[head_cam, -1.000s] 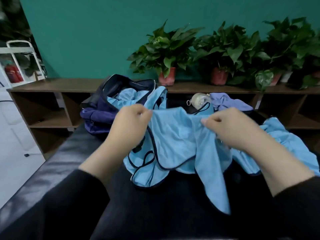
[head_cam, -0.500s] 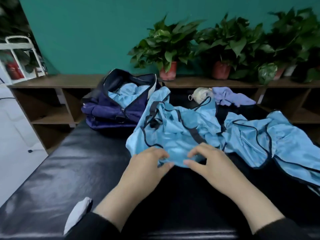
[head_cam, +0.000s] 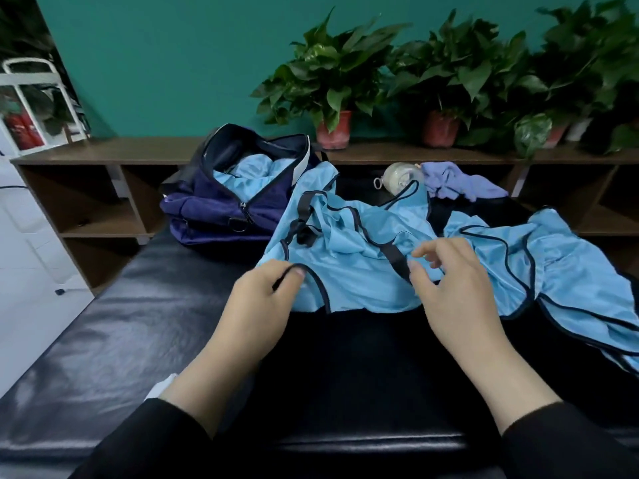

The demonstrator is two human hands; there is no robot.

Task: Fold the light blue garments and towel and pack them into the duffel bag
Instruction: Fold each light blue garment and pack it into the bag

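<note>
We are spreading the light blue, dark-piped satin garment (head_cam: 359, 267) flat on the black padded bench (head_cam: 114, 326), probably so that it folds cleanly; our left hand (head_cam: 257, 305) is pinching its dark-trimmed near corner, fingers curled; our right hand (head_cam: 456, 292) is hovering over the dark strap, fingers loosely spread, apparently gripping nothing; the open navy fabric duffel bag (head_cam: 207, 212) is waiting just beyond, blue cloth already inside.
</note>
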